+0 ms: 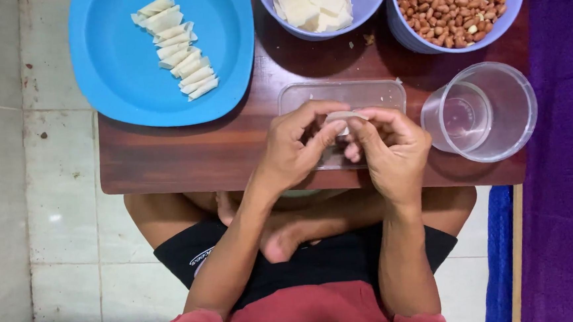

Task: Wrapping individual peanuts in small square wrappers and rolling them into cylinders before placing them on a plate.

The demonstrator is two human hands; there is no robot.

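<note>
Both hands meet over the clear lid at the front of the tabletop. Left hand and right hand pinch one pale wrapper piece between fingertips. Rolled pieces lie on the blue plate; peanut bowl, wrapper bowl, clear cup sit behind and to the right.

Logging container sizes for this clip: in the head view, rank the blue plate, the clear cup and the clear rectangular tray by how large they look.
1. Blue plate, clearly largest.
2. Clear cup and clear rectangular tray: unsure. They look similar, and both hands cover much of the tray.
</note>
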